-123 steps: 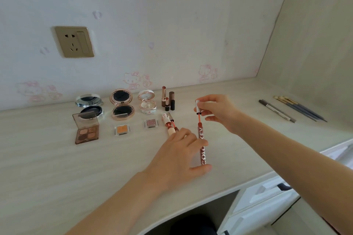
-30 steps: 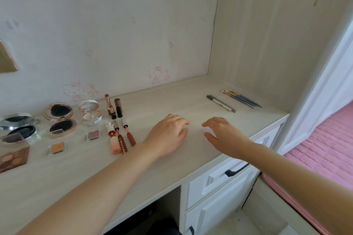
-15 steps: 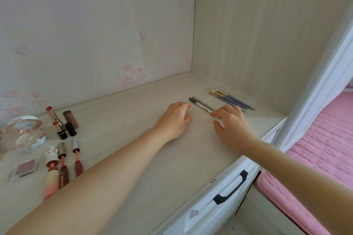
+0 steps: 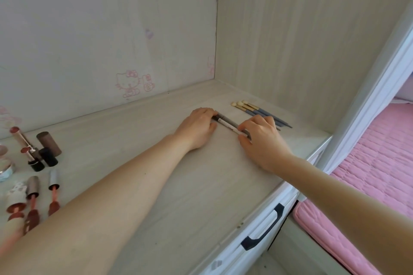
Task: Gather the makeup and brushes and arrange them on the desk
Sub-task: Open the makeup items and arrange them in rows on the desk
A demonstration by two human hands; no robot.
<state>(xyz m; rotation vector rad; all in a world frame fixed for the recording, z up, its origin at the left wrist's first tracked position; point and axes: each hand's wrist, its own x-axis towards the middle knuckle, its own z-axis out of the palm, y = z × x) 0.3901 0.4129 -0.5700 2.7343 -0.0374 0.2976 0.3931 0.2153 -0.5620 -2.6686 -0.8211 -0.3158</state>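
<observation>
Pink cat stickers [image 4: 128,83] on back wall [image 4: 89,29]; white drawer [image 4: 228,254] w/ black handle [image 4: 267,229] btm R; pink quilted bedding [image 4: 368,174] far R

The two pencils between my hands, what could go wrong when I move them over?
1. The two pencils lie side by side, touched only at their ends by the left hand and right hand; one may slip or roll away.
2. The brushes lie just beyond the right hand; it might knock them askew.

place: home bedroom | lower right: pink quilted bed [image 4: 368,163] | centre: built-in pale wood desk [image 4: 178,196], white drawers [image 4: 232,252] | left of centre: cartoon-cat wall stickers [image 4: 129,83] | left edge: lipsticks [image 4: 33,156]
</observation>
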